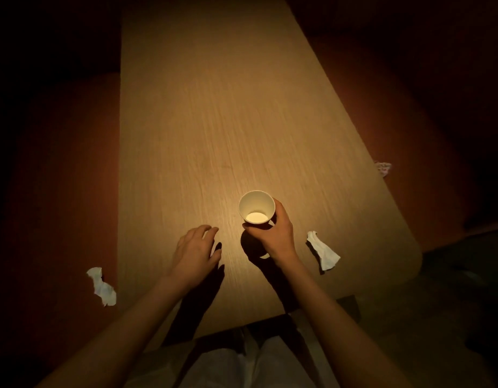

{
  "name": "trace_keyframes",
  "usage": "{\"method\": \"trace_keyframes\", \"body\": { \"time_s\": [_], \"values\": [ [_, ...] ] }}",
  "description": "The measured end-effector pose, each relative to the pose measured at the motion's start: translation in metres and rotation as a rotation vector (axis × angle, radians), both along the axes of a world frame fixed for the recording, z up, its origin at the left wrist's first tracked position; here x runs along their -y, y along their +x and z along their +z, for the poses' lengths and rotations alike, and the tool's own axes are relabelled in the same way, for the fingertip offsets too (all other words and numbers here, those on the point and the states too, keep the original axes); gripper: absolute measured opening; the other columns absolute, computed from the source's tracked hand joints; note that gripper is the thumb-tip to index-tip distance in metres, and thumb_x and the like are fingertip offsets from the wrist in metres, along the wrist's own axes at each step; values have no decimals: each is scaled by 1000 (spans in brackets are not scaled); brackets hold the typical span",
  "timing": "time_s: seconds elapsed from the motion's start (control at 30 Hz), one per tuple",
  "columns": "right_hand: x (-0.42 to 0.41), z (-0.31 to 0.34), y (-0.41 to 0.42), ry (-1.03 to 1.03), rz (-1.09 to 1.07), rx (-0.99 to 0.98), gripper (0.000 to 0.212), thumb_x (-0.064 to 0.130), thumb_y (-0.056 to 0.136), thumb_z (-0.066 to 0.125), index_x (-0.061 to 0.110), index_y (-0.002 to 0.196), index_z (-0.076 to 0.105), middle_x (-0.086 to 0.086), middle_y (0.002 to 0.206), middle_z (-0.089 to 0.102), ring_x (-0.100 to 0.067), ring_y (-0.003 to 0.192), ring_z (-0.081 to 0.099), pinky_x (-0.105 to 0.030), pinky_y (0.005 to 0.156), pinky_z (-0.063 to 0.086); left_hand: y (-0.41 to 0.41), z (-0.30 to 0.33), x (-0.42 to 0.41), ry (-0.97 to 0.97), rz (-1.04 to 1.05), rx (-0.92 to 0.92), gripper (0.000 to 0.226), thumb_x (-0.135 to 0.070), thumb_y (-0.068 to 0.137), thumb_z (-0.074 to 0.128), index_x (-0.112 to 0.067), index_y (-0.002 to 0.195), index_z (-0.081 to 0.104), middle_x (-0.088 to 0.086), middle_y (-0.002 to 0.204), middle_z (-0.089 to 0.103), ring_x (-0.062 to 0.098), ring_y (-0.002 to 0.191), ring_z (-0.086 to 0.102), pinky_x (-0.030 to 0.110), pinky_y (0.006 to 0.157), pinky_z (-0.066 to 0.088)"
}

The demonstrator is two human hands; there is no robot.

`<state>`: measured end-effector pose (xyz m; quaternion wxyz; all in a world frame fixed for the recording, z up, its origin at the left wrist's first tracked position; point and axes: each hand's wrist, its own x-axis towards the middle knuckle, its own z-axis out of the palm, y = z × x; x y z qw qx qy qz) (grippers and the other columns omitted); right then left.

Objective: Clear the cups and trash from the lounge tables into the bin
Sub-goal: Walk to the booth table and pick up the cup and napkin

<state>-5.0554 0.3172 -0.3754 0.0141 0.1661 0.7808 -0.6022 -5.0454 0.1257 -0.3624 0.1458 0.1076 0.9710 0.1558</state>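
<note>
Dim lounge, wooden table [214, 121], red seating [60, 177]

Paper cup [256, 208]: I see only rim and inside, lower wall covered by right hand [275, 233]; left hand [196, 247] fingertips curl over something pale, unidentifiable; small pinkish scrap [383, 166] past table edge [404, 236] too dim to name; both seats [68, 191] fade into darkness; forearms cut by bottom edge.
</note>
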Motion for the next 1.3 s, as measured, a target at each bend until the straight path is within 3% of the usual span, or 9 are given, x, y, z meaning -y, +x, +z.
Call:
{"method": "trace_keyframes", "body": {
  "time_s": [0.13,0.23,0.5,0.73,0.93,1.1,1.3],
  "values": [
    [-62,21,19,41,-106,-43,72,23,65,87,31,125,48,13,119,54,0,106,50,-16,86,43,-11,5,-63,26,-140,-30,55,-37,92,52,-20,141,37,2,145,40,20,131,37,35,108,30],
    [-114,26,43,51,-193,-11,74,19,67,86,27,129,46,10,123,52,-5,113,47,-12,85,40,-13,4,-118,32,-301,-2,60,-38,90,54,-21,143,33,3,147,36,22,133,33,35,109,28],
    [-210,16,116,30,-402,108,77,17,68,84,24,133,44,8,125,48,-9,119,42,-29,97,40,4,-30,-221,-20,-561,25,69,-44,83,62,-19,142,36,6,144,41,25,129,39,37,102,36],
    [-234,-4,149,21,-475,160,76,13,65,86,19,130,48,-2,128,55,-21,122,50,-40,101,46,-5,-55,-235,-60,-588,-24,48,-29,81,66,-15,126,55,7,129,54,28,118,48,40,91,43],
    [-226,-6,151,22,-488,188,90,53,49,81,24,129,51,4,124,60,-16,117,55,-47,98,48,-11,-61,-210,28,-544,-89,35,-16,75,74,-7,107,64,10,101,63,30,91,58,38,66,50],
    [-204,2,147,25,-494,152,79,21,64,87,21,132,47,1,128,56,-15,120,51,-41,101,47,-10,-55,-195,220,-423,-43,28,-19,82,68,-14,110,64,1,100,63,20,92,56,32,69,47],
    [-169,29,178,65,-681,107,83,27,66,86,24,138,43,7,130,53,-13,122,50,-42,102,47,-2,7,-195,671,-466,35,33,-36,82,59,-17,108,67,-3,95,64,12,84,58,26,74,46]
  ]
}}
